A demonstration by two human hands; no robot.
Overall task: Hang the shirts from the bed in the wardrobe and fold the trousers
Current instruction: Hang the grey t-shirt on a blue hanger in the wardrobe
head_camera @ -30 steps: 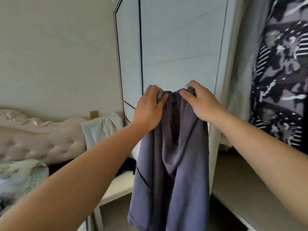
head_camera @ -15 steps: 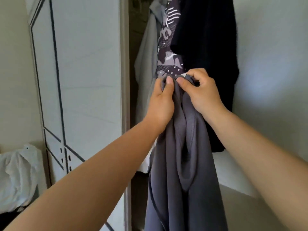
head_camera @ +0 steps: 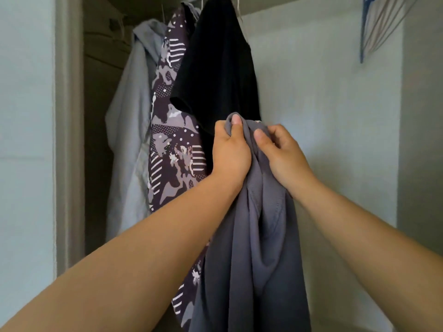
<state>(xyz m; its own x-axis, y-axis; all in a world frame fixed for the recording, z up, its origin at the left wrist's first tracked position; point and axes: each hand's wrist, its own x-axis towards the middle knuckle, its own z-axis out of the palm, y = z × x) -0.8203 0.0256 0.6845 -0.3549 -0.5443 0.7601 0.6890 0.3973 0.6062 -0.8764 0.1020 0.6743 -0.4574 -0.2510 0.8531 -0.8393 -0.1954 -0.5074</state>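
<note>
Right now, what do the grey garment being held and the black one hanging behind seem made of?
Grey garment: soft matte knit, perhaps cotton jersey; it drapes in loose folds, with a stitched seam. Black garment: matte soft cloth, hanging limp; weave too dark to tell.

Head-worn wide-angle view, facing forward into the open pale-blue wardrobe (head_camera: 323,92), near its hanging black short-sleeved shirt (head_camera: 220,68). Both forearms enter from the lower corners; left hand (head_camera: 230,152) and right hand (head_camera: 285,154) grip the slate-grey cloth garment (head_camera: 259,259) at frame centre.
</note>
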